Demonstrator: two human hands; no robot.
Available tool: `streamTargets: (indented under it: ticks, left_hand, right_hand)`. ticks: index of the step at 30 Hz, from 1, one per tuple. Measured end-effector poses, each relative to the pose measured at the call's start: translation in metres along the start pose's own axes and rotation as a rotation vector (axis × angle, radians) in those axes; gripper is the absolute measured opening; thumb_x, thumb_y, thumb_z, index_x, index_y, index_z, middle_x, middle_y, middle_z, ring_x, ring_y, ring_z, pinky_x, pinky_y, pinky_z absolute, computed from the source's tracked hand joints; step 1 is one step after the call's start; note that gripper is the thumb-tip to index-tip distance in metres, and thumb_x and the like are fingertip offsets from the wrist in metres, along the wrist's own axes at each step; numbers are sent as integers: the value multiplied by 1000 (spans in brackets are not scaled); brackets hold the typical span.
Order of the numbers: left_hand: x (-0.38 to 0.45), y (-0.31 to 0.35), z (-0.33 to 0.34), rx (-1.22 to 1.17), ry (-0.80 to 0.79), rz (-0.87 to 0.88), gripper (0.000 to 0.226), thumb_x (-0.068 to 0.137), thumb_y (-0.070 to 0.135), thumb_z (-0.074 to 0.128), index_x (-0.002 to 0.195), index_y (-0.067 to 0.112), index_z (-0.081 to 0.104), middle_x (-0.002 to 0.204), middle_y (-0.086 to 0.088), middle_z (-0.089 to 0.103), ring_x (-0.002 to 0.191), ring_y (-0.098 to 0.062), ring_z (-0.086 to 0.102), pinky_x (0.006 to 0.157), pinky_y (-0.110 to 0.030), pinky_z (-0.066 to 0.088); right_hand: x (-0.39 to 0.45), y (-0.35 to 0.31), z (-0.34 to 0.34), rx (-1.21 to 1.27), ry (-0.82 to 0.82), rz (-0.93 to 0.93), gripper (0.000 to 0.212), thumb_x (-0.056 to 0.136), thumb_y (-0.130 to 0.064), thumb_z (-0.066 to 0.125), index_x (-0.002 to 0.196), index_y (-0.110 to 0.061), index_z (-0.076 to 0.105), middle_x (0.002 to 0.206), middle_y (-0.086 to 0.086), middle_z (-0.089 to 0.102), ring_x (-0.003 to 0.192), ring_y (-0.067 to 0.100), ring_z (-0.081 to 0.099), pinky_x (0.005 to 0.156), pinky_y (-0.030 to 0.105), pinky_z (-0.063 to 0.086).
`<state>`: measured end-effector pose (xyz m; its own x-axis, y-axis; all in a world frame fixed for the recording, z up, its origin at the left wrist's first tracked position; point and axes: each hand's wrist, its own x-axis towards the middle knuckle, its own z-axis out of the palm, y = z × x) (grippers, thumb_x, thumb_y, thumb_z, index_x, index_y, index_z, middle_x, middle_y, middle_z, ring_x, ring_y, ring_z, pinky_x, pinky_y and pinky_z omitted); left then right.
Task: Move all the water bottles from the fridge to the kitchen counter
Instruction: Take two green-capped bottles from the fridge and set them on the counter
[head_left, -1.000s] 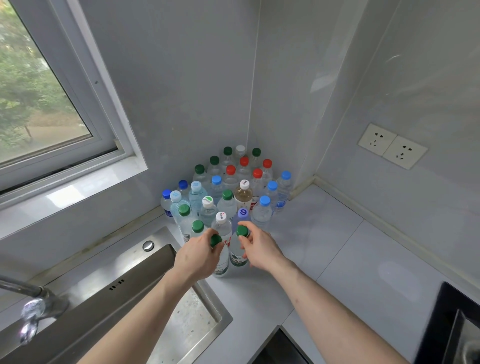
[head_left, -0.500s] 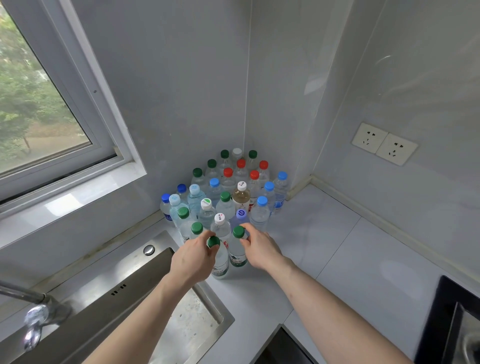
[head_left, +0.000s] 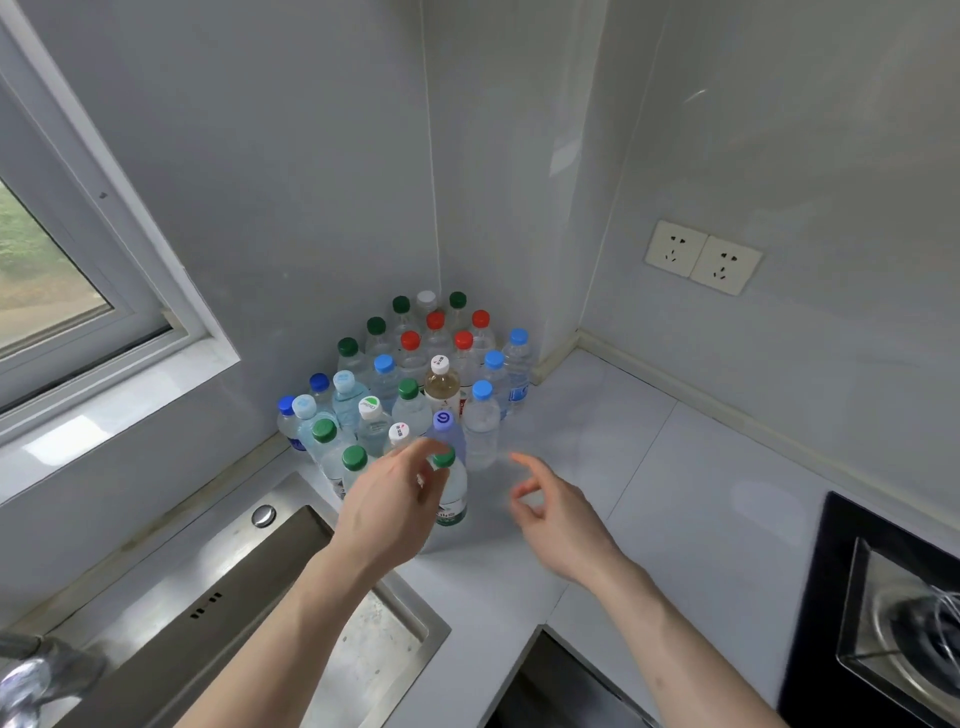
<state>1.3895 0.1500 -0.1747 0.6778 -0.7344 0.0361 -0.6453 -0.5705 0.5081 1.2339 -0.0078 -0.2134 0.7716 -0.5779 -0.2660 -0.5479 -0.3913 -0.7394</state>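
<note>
Left hand hovers by the front green-capped bottle, fingers loose; right hand at 3 o'clock, fingers relaxed, empty, above the table.

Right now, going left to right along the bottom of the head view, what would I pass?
Tap → sink → left hand → right hand → stove.

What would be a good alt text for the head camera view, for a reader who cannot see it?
Two bare hands hover over a cluster of capped water bottles in a grey counter corner: the left hand near a green-capped bottle, the right hand open and empty. A steel sink lies left.
</note>
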Motion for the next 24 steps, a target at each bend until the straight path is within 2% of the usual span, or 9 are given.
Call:
streamTargets:
  ticks: [2, 4, 9, 14, 19, 23, 24]
  left_hand:
    - [-4, 21, 4, -22, -40, 78, 23, 103, 35, 53, 125, 39, 61, 101, 16, 66, 79, -6, 64, 74, -33, 55]
    - [-6, 47, 9, -23, -75, 167, 25, 103, 35, 54, 127, 39, 62, 102, 18, 63, 80, -5, 62, 75, -28, 54]
    - [-14, 112, 25, -61, -179, 364, 26, 103, 35, 56, 128, 40, 61, 107, 20, 60, 87, -2, 61, 80, -26, 55]
    - [-33, 188, 56, -137, -274, 526, 26, 102, 34, 59, 125, 45, 61, 110, 29, 57, 98, 8, 60, 85, -23, 54]
    - [-85, 275, 98, -204, -408, 688, 26, 101, 34, 59, 123, 46, 62, 114, 31, 56, 103, 9, 59, 89, -25, 53]
    - [-145, 346, 128, -200, -506, 871, 27, 101, 34, 60, 127, 43, 63, 120, 29, 54, 106, 7, 58, 86, -10, 44]
    - [-157, 360, 132, -203, -519, 906, 27, 101, 34, 60, 127, 41, 63, 120, 29, 54, 106, 4, 59, 86, -11, 44]
  right_hand:
    - [-22, 10, -16, 26, 26, 5, 50, 105, -28, 54, 145, -53, 40, 120, -21, 57, 90, 5, 64, 78, 23, 53]
    - [-45, 20, -37, 54, 72, 26, 50, 106, -27, 54, 146, -52, 41, 124, -23, 55, 99, 1, 63, 84, 19, 52]
    - [-112, 54, -84, 94, 234, 106, 50, 106, -29, 55, 146, -54, 39, 130, -28, 52, 115, -5, 57, 99, 24, 50]
    - [-202, 96, -129, 112, 445, 213, 51, 105, -30, 57, 146, -55, 40, 132, -29, 52, 119, -7, 54, 102, 25, 49]
    - [-316, 137, -162, 150, 621, 315, 55, 104, -32, 59, 150, -54, 38, 139, -32, 51, 126, -8, 50, 109, 26, 46]
    - [-414, 168, -173, 183, 762, 393, 55, 103, -31, 60, 148, -56, 40, 138, -36, 50, 126, -9, 50, 108, 27, 47]
    - [-432, 175, -175, 175, 786, 415, 54, 103, -31, 61, 147, -56, 40, 138, -34, 50, 126, -9, 50, 108, 26, 47]
